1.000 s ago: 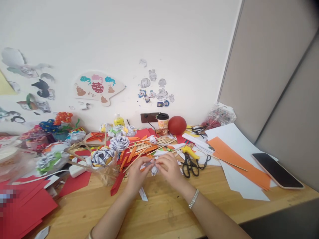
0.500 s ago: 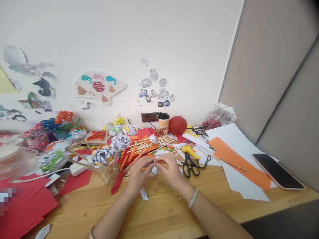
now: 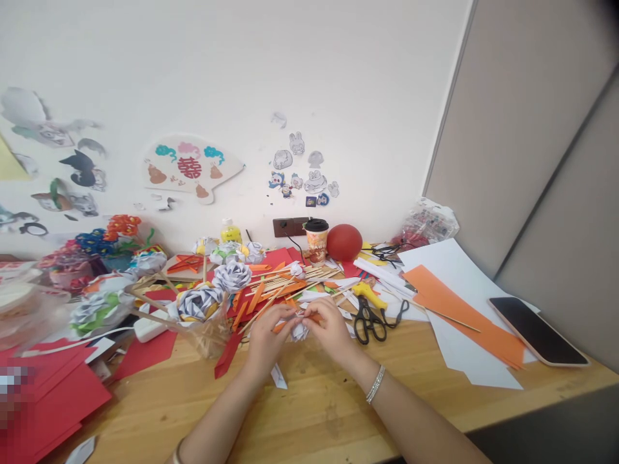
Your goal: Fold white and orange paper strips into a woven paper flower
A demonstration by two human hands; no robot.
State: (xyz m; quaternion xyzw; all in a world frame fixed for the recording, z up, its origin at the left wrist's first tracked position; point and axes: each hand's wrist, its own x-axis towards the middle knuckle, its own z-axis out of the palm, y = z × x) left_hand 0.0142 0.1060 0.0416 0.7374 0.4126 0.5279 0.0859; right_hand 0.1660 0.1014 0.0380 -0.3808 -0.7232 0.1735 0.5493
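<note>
Between my two hands, just above the wooden table, is a small white paper flower [image 3: 300,332], partly covered by my fingers. My left hand [image 3: 271,338] pinches it from the left with thumb and forefinger. From the right, my right hand [image 3: 329,328] grips its upper edge the same way, and the fingertips of both hands nearly meet. Below my left wrist lies a folded white paper strip [image 3: 278,376]. Left of my hands stands a wrapped bunch of finished paper roses [image 3: 200,301] on sticks.
Black scissors [image 3: 370,322] and a yellow glue gun [image 3: 370,294] lie right of my hands. Behind are wooden sticks [image 3: 275,283], a paper cup [image 3: 318,243] and a red balloon [image 3: 344,243]. Orange paper [image 3: 464,316] and a phone [image 3: 536,330] lie right; red paper [image 3: 72,393] lies left.
My fingers have shifted slightly on the paper flower, both hands staying in the same place. The whole view has moved a little; other things lie as before.
</note>
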